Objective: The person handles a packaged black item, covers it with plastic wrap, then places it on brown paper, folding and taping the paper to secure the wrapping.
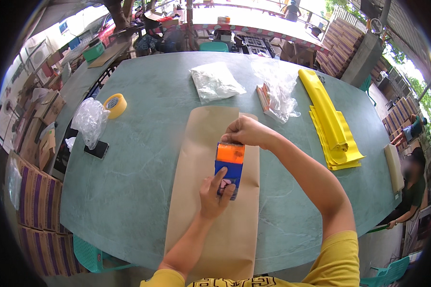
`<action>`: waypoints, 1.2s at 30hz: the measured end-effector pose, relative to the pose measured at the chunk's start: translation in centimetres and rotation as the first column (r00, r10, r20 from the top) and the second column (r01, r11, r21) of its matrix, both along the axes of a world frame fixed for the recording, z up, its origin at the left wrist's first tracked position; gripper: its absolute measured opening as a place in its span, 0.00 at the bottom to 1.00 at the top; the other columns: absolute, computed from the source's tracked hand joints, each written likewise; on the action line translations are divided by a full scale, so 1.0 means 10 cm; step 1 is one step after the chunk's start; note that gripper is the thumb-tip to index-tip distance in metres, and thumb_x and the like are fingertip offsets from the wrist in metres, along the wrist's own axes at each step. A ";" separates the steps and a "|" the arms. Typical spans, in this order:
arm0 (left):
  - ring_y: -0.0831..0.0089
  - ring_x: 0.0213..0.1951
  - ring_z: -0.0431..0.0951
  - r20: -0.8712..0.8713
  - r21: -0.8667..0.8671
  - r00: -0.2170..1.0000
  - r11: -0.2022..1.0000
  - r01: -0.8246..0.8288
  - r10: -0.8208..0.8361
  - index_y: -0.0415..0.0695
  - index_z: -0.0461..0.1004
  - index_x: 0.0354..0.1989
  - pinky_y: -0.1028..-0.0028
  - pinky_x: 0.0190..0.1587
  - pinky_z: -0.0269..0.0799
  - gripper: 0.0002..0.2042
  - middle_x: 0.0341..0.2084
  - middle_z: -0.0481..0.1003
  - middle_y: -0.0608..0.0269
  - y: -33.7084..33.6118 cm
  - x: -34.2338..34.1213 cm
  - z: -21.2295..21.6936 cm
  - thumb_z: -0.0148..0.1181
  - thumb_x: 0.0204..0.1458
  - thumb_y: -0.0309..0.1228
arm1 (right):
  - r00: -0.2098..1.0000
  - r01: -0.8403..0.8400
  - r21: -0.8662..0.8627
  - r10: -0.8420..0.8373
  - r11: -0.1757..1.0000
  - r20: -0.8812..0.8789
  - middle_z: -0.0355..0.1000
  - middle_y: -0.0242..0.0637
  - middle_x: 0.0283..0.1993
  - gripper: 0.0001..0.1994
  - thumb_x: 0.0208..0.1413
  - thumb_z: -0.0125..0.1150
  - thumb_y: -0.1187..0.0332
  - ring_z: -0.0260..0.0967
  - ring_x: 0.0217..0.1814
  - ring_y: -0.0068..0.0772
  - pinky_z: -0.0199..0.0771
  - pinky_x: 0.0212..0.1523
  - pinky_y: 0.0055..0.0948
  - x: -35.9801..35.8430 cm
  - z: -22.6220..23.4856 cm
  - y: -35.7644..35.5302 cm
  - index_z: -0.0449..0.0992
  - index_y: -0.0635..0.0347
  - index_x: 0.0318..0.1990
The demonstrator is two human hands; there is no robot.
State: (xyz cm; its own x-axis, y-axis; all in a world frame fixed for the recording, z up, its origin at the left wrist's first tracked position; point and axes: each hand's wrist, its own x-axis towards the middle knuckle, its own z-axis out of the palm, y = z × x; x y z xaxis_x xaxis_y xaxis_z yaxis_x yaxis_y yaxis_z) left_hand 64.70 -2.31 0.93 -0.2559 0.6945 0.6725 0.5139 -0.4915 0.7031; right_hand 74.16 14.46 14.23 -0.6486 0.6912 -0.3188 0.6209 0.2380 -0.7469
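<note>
Presently, a blue-and-orange rectangular packet (230, 165) is pinched by both hands, left hand (217, 195) and right hand (246, 131), mid-table on brown wrapping paper (210, 229); wrapping is judged barely begun; folding remains.

Left forearm rises from lower edge, left hand (216, 195) palm down, fingers curled, index extended forward, pressing. Right arm bent at elbow, reaches in from right; right hand (244, 131) cupped, fingers closed in downward grip.
</note>
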 end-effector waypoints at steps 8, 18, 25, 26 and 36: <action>0.62 0.28 0.79 -0.008 -0.536 0.997 0.842 0.058 -0.074 0.41 0.62 0.58 0.68 0.32 0.74 0.27 0.29 0.76 0.49 -0.23 0.09 0.60 0.57 0.50 0.38 | 0.927 0.351 0.550 -0.366 0.758 -0.086 0.74 0.42 0.26 0.10 0.50 0.59 0.67 0.73 0.29 0.37 0.71 0.29 0.34 -0.04 -0.64 0.85 0.77 0.65 0.25; 0.57 0.28 0.80 0.068 -0.740 0.970 0.641 0.205 -0.233 0.37 0.59 0.58 0.66 0.35 0.74 0.30 0.28 0.76 0.46 -0.37 0.08 0.75 0.52 0.50 0.42 | 0.902 0.153 0.947 -0.431 0.282 -0.018 0.67 0.39 0.42 0.11 0.48 0.51 0.70 0.65 0.46 0.41 0.65 0.43 0.38 -0.17 -1.08 0.98 0.68 0.60 0.41; 0.55 0.30 0.80 0.121 -0.728 0.964 0.639 0.249 -0.238 0.32 0.58 0.57 0.66 0.36 0.74 0.30 0.28 0.76 0.43 -0.38 0.06 0.68 0.52 0.51 0.41 | 0.898 -0.148 0.955 -0.371 0.256 0.238 0.66 0.35 0.43 0.10 0.48 0.48 0.70 0.63 0.46 0.37 0.62 0.44 0.38 -0.19 -1.41 0.83 0.69 0.56 0.40; 0.55 0.30 0.80 0.129 -0.728 0.962 0.636 0.255 -0.239 0.32 0.58 0.57 0.66 0.36 0.74 0.30 0.28 0.76 0.43 -0.39 0.06 0.68 0.52 0.51 0.41 | 0.895 -0.157 0.951 -0.369 0.267 0.251 0.66 0.34 0.43 0.10 0.48 0.48 0.70 0.63 0.46 0.37 0.62 0.44 0.39 -0.17 -1.47 0.81 0.69 0.56 0.40; 0.54 0.30 0.80 0.166 -0.721 0.960 0.637 0.274 -0.225 0.32 0.59 0.57 0.66 0.36 0.74 0.29 0.28 0.76 0.42 -0.36 0.06 0.69 0.52 0.51 0.40 | 0.855 -0.111 0.909 -0.427 0.402 0.293 0.58 0.44 0.59 0.26 0.56 0.47 0.57 0.51 0.62 0.47 0.54 0.55 0.46 -0.16 -1.45 0.74 0.58 0.59 0.60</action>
